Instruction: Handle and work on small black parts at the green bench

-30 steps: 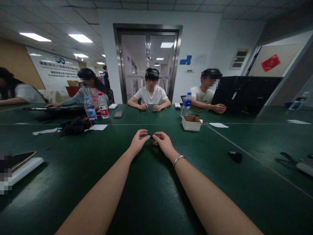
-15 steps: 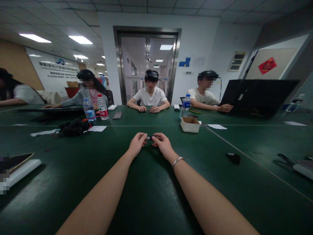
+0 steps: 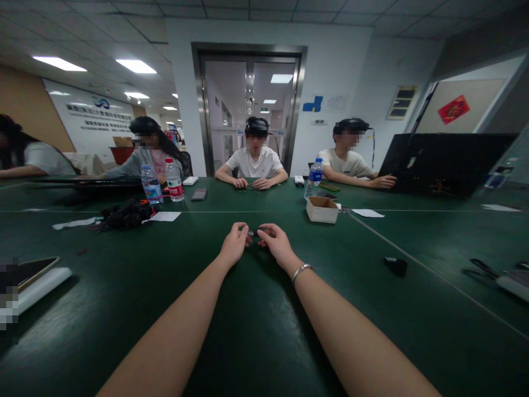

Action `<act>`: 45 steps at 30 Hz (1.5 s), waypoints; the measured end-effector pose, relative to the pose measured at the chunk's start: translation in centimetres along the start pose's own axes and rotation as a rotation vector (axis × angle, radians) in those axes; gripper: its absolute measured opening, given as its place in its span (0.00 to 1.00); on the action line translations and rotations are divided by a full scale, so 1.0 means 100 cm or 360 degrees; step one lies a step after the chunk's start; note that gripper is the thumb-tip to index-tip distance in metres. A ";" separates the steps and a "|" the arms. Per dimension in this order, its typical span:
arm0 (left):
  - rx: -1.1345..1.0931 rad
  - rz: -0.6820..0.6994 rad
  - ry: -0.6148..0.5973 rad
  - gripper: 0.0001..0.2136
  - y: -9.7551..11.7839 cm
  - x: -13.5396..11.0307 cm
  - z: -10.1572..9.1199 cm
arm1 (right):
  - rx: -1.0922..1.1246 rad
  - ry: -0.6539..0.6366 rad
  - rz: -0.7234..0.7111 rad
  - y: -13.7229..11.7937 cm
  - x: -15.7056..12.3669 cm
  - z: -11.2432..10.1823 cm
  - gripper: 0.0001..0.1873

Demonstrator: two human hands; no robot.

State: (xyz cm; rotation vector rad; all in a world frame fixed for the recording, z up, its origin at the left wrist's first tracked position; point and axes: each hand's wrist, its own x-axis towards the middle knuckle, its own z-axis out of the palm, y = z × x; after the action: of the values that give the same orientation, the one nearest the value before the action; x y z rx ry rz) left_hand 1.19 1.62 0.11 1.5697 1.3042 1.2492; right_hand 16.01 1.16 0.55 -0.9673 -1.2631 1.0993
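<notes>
Between my two hands is a small dark object with a silvery end, too small to tell its kind. My left hand pinches its silvery end between thumb and fingers. The dark end is pinched by my right hand, which has a silver bracelet at the wrist. Both hands are low over the middle of the green table, and the fingers cover much of the object.
An open cardboard box and a water bottle stand ahead to the right. Black cables lie on the left near two bottles. A small black item lies to the right. Across the table sit several people.
My left hand has shifted and turned slightly, covering more of the silvery end. My right hand keeps its hold almost unmoved.
</notes>
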 end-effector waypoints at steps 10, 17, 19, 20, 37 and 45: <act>-0.0109 0.0030 -0.0071 0.20 0.005 -0.003 0.000 | -0.0030 -0.0015 0.0016 -0.002 -0.001 -0.001 0.19; -0.0114 0.0146 0.0028 0.30 0.003 -0.003 0.000 | 0.0026 -0.0029 0.0017 -0.001 -0.001 -0.001 0.19; -0.0152 0.0058 -0.0070 0.22 0.003 -0.002 0.000 | 0.0029 -0.0023 0.0022 -0.001 -0.001 -0.001 0.19; -0.0156 0.0040 -0.0121 0.19 0.002 -0.002 0.000 | 0.0032 -0.0021 0.0021 -0.001 -0.001 -0.001 0.19; 0.0003 0.0215 0.0030 0.26 0.004 -0.005 0.000 | 0.0050 -0.0016 0.0039 -0.002 -0.001 -0.001 0.20; 0.0051 0.0196 -0.0071 0.14 0.004 -0.002 -0.003 | 0.0055 -0.0019 0.0046 0.001 0.001 -0.002 0.20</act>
State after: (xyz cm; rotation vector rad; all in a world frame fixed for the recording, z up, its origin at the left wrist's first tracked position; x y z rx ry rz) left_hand 0.97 1.32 0.49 1.7134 1.2209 1.2659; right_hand 16.23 1.29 0.48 -0.9570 -1.2395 1.1474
